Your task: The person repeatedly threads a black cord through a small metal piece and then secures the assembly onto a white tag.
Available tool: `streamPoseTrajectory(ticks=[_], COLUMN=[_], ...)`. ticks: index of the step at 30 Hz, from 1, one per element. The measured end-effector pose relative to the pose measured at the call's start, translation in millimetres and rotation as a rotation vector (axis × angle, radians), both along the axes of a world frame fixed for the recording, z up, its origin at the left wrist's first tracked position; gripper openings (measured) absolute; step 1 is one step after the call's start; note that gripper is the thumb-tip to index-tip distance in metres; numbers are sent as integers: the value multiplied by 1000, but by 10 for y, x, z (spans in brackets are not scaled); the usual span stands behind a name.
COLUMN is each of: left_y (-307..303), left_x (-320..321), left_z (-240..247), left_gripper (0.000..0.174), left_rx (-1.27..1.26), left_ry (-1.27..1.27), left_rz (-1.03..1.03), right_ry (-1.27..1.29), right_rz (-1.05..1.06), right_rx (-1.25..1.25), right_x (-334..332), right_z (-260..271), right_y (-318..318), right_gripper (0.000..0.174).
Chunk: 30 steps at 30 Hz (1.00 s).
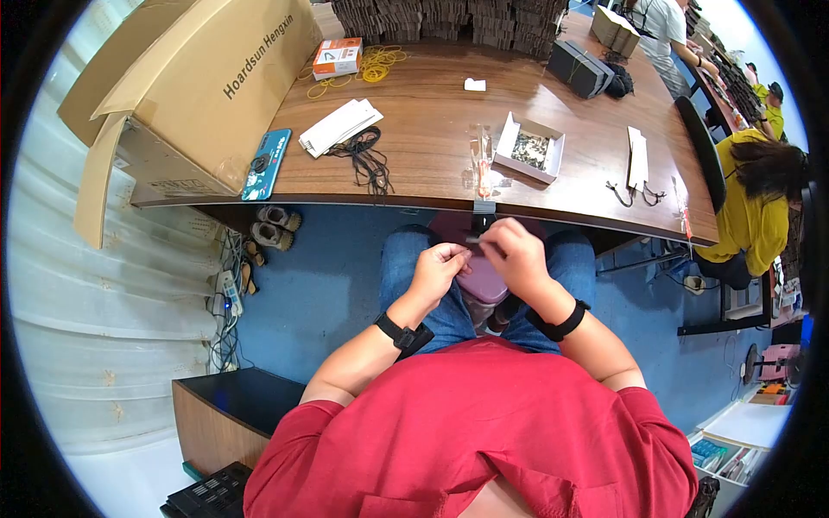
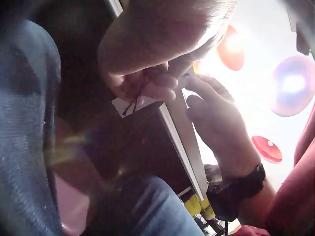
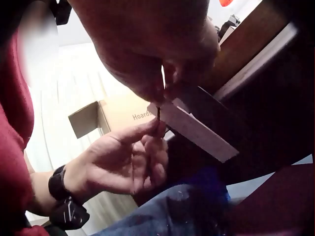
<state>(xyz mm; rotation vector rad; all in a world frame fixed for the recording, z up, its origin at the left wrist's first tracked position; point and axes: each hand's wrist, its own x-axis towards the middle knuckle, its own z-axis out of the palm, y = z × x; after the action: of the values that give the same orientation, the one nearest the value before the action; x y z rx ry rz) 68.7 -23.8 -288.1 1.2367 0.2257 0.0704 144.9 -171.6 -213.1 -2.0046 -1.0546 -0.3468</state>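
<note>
In front of my lap, my left hand and right hand meet just below the table edge. A short dark cord runs between the fingertips of both hands, pinched at each end in the right wrist view. Beside the fingers a flat white strip slants away; I cannot tell whether a hand holds it. In the left wrist view, dark cord ends hang below my left fingers, over the white strip.
On the table are a shallow white box of small pieces, white strips with black cords, clear tape at the edge, and a large carton. A purple stool shows between my knees. A person in yellow sits at right.
</note>
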Motion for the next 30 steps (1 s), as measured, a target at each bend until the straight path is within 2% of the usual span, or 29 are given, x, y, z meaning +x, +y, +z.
streamPoseTrajectory(ticks=[2, 5, 6, 7, 9, 12, 14, 21, 22, 25, 26, 29, 30], left_y=[10, 23, 28, 26, 6, 0, 23, 267, 293, 364, 368, 323, 291], left_x=[-36, -72, -83, -99, -126, -154, -170, -260, -266, -260, -260, -250, -239], left_z=[-9, -13, -19, -23, 19, 92, 103, 170, 242, 299, 326, 481, 528], left_gripper=[12, 12, 12, 12, 12, 13, 13, 13, 14, 15, 15, 15, 14], left_rx=[-30, -49, -55, -61, -60, -22, -5, -58, -55, -54, -61, -135, -169], left_ry=[24, 52, 62, 74, 110, 122, 127, 165, 182, 203, 207, 202, 198], left_rz=[-27, -39, -38, -38, -52, -68, -67, -61, -53, -59, -64, -78, -83], right_ry=[30, 328, 546, 712, 929, 1030, 1192, 2113, 2172, 2267, 2267, 2128, 1895], right_rz=[57, 34, -63, -99, -84, -64, -35, 335, 487, 587, 772, 793, 764], right_rx=[-162, 17, 107, 255, 298, 367, 473, 909, 957, 1116, 1142, 905, 747], right_x=[-109, -132, -126, -99, -38, 8, 13, 114, 107, 25, -17, -45, -56], right_z=[-18, -122, -164, -178, -81, -125, -113, -25, -75, -140, -158, 8, 39], right_y=[-32, -38, 8, 40, 47, 66, 52, -37, -52, -25, -24, -56, -62], right_gripper=[12, 17, 21, 19, 16, 11, 8, 15, 14, 13, 17, 27, 34])
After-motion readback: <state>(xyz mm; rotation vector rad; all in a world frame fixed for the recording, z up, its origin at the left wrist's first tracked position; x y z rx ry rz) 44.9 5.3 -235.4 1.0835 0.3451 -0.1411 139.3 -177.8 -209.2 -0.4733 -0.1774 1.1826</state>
